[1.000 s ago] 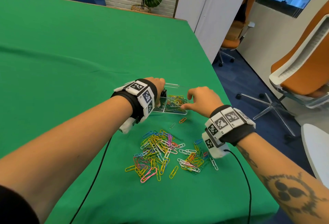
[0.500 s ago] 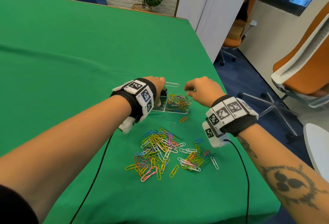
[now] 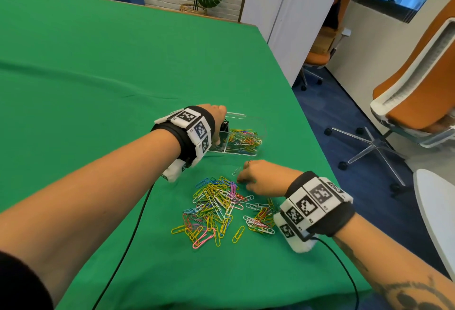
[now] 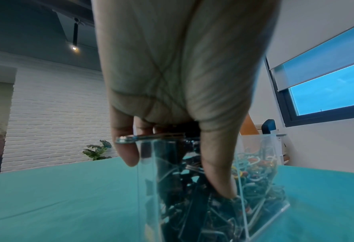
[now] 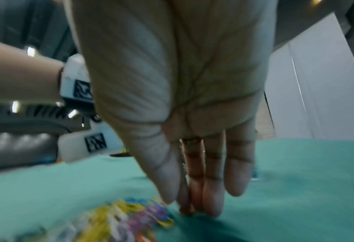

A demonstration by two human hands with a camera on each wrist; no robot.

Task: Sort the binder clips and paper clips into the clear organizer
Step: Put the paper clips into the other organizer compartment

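Paper clips, light, slippery and tangled, suit fingertip pinches; right hand, fingers extended and empty, reaches the pile's 1 o'clock edge; left hand grips the organizer.

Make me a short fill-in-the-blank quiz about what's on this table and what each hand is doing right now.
1. The left hand grips the clear ____.
2. The right hand reaches with straight fingers to the loose pile of coloured ____ clips.
3. The tablecloth is ____.
4. The black binder clips fill the organizer's ____ compartment, seen from the head view.

Missing words: organizer; paper; green; left
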